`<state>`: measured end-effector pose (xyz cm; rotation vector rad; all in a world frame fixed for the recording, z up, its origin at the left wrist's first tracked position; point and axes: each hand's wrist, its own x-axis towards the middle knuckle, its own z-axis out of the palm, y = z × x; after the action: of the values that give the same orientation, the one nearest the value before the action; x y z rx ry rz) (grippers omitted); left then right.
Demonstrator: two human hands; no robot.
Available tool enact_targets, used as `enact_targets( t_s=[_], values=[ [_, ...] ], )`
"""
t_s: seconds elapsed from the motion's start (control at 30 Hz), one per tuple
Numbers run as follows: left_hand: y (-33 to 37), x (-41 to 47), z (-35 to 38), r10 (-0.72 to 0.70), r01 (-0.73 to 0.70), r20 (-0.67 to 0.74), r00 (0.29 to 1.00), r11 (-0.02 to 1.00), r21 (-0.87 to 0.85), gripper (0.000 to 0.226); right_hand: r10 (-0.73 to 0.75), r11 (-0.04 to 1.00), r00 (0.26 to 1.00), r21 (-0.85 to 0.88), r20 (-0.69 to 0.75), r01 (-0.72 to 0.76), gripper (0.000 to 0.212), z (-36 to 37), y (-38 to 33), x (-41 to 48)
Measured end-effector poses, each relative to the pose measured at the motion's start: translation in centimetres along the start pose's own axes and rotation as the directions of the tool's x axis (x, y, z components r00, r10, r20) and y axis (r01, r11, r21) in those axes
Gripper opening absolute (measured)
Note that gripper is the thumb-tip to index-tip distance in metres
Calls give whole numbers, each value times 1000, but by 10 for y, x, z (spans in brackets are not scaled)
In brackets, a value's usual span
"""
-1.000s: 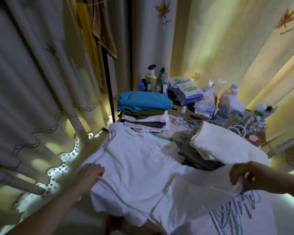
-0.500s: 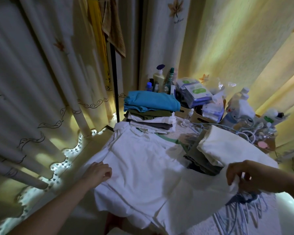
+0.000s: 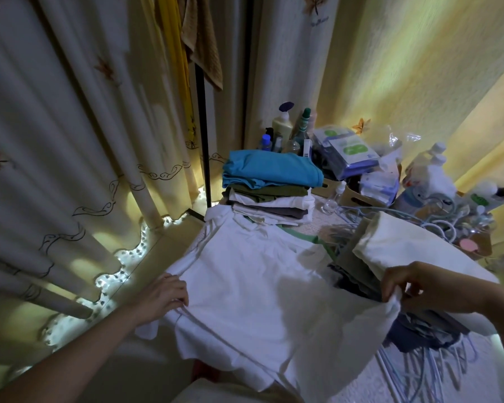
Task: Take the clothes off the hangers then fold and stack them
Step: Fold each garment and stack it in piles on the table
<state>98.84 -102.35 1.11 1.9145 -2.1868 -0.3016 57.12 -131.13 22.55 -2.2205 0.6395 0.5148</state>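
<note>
A white shirt (image 3: 262,289) lies spread over the table, collar toward the far side. My left hand (image 3: 163,295) grips its left edge near the sleeve. My right hand (image 3: 419,286) pinches the shirt's right edge and lifts it a little. Behind the shirt stands a stack of folded clothes (image 3: 271,193) with a blue garment on top. To the right lies a pile with a cream garment (image 3: 405,251) over dark ones. Several light blue hangers (image 3: 437,370) lie at the near right.
Bottles (image 3: 285,126), packets (image 3: 346,149) and more hangers (image 3: 437,219) crowd the back of the table. Curtains (image 3: 56,141) hang on the left and behind. A black pole (image 3: 202,126) carries a yellow and a brown cloth. The table's left edge drops to the floor.
My left hand has slid inward along the shirt's left edge. My right hand has kept its pinch on the right edge and lifted it slightly. The camera has shifted a little.
</note>
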Motion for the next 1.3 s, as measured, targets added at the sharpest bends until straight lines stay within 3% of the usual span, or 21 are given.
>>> enact_targets(
  t_s=[0.1, 0.2, 0.23, 0.27, 0.33, 0.4, 0.43, 0.47, 0.53, 0.63, 0.67, 0.73, 0.83, 0.9, 1.0, 1.1, 1.2, 1.3],
  values=[
    [-7, -11, -2, -23, 30, 103, 994, 997, -66, 14, -10, 1000, 1000, -14, 11, 10, 43, 0, -14, 15],
    [1, 5, -2, -273, 297, 133, 953, 929, -219, 9, -70, 996, 997, -60, 21, 71, 25, -1, -45, 48],
    [6, 16, -3, -369, 373, 86, 925, 851, -370, 4, -112, 989, 994, -100, 12, 113, 20, 0, -59, 66],
    [12, 29, -6, -470, 413, 40, 882, 728, -548, 10, -157, 978, 987, -143, -18, 153, 18, 3, -76, 86],
    [17, 56, -11, -623, 396, 86, 778, 379, -836, 22, -237, 960, 964, -184, -121, 213, 21, 12, -113, 127],
    [14, 79, -15, -686, 375, 239, 687, 54, -925, 38, -315, 946, 930, -141, -190, 292, 35, 27, -144, 161],
    [10, 86, -14, -705, 363, 298, 644, -63, -930, 41, -339, 940, 917, -113, -210, 321, 45, 35, -151, 174],
    [6, 91, -14, -726, 384, 337, 600, -108, -917, 35, -337, 941, 913, -80, -231, 328, 53, 41, -152, 185],
    [-4, 93, -8, -695, 516, 355, 625, 28, -856, 23, -243, 967, 926, 4, -290, 255, 59, 55, -133, 194],
    [-13, 97, 15, -690, 697, 439, 576, 134, -704, 38, 105, 974, 918, 225, -383, -17, 47, 89, -74, 191],
    [-14, 98, 19, -718, 722, 411, 562, 184, -667, 46, 266, 932, 880, 337, -393, -131, 41, 104, -52, 187],
    [-17, 103, 25, -725, 703, 351, 592, 252, -665, 54, 569, 778, 737, 531, -366, -337, 31, 134, -16, 177],
    [-20, 121, 20, -696, 606, 234, 678, 350, -714, 43, 807, 546, 513, 700, -292, -461, 39, 167, 12, 166],
    [-21, 133, 13, -695, 582, 186, 695, 391, -713, 42, 859, 429, 471, 785, -202, -447, 44, 180, 11, 162],
    [-25, 131, 11, -724, 655, 209, 658, 413, -633, 36, 841, 314, 537, 864, -61, -393, 34, 199, 2, 167],
    [-30, 116, 11, -704, 725, 282, 652, 471, -503, 27, 824, 308, 565, 874, -47, -376, 36, 213, -5, 174],
    [-33, 121, 2, -536, 669, 401, 743, 621, -409, 37, 822, 303, 563, 903, -87, -304, 33, 220, -5, 177],
    [-27, 140, -8, -553, 604, 253, 794, 664, -441, 40, 843, 284, 530, 910, -88, -301, 35, 221, -10, 174]
  ],
)
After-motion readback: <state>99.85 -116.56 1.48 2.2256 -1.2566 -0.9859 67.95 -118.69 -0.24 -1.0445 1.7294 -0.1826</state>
